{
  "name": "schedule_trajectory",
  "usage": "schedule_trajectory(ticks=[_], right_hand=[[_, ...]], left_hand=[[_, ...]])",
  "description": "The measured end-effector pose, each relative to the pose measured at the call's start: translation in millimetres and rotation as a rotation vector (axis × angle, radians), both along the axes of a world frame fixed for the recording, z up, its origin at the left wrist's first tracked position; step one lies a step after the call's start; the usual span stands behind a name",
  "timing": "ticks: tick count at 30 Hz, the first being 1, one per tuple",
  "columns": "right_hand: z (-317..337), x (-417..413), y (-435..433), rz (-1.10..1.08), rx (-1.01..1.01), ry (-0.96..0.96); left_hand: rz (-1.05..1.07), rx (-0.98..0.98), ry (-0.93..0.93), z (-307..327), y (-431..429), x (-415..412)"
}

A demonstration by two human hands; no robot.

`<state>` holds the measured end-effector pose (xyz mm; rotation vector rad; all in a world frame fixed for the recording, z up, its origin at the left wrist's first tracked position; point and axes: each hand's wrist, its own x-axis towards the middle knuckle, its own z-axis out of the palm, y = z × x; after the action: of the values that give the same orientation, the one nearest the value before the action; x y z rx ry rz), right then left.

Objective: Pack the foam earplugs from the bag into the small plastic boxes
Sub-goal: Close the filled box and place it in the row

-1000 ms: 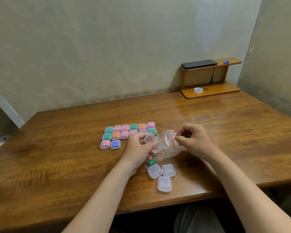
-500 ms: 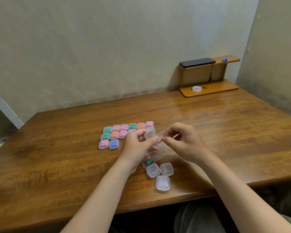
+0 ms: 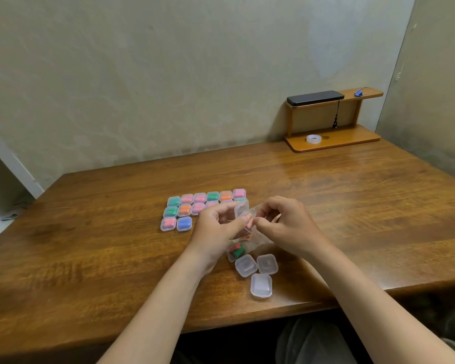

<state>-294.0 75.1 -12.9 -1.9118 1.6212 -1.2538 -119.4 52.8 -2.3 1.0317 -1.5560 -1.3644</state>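
Head view, looking down on a wooden desk (image 3: 90, 258), has both hands meeting over a clear plastic bag (image 3: 259, 239), which sits at the middle of the desk not far from its near edge. The bag's long axis runs from its mouth, raised between the hands, down and toward the person. Its closed bottom lies on the desk with a few red and green earplugs (image 3: 237, 250) bunched inside. The left hand (image 3: 216, 228), on the bag's left, has its fingers curled around a small clear box (image 3: 241, 209), held tilted on edge just above the bag's mouth. The right hand (image 3: 286, 224), on the bag's right, has its fingers clenched in a pinch on the bag's upper edge, fingertips almost touching the left thumb. Whether they also hold an earplug cannot be told. Just in front of the bag's bottom, three empty boxes (image 3: 261, 285) lie closed and flat, two side by side and one nearer the person. Behind and left of the bag, filled boxes (image 3: 184, 210) sit in tidy rows, showing pink, green, orange and blue. Far behind and right of the bag, against the wall, a wooden shelf (image 3: 352, 137) carries a tape roll (image 3: 314, 139), a flat black device (image 3: 315, 97) and a blue clip (image 3: 359, 91).
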Motion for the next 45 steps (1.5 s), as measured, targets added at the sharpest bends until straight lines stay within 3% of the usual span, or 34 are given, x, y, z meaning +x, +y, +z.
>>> schedule_trajectory(ticks=[11, 19, 26, 31, 36, 45], right_hand=[[3.0, 8.4, 1.8, 0.024, -0.007, 0.032], [16.1, 8.9, 5.9, -0.006, -0.297, 0.086], [20.2, 14.3, 0.6, 0.269, -0.221, 0.167], [18.4, 28.1, -5.1, 0.259, -0.227, 0.193], [11.3, 36.8, -10.7, 0.263, -0.223, 0.206], [6.2, 50.8, -17.4, 0.295, -0.230, 0.208]], left_hand=[[-0.096, -0.009, -0.062, 2.6, 2.0, 16.6], [-0.109, -0.077, -0.058, 5.9, 1.5, 34.4], [-0.077, -0.152, -0.070, 2.1, 3.3, 44.6], [-0.108, -0.218, -0.127, 1.3, 3.2, 53.7], [0.094, -0.368, -0.177, -6.5, -2.0, 63.8], [0.129, -0.500, -0.238, -8.3, 1.5, 73.3]])
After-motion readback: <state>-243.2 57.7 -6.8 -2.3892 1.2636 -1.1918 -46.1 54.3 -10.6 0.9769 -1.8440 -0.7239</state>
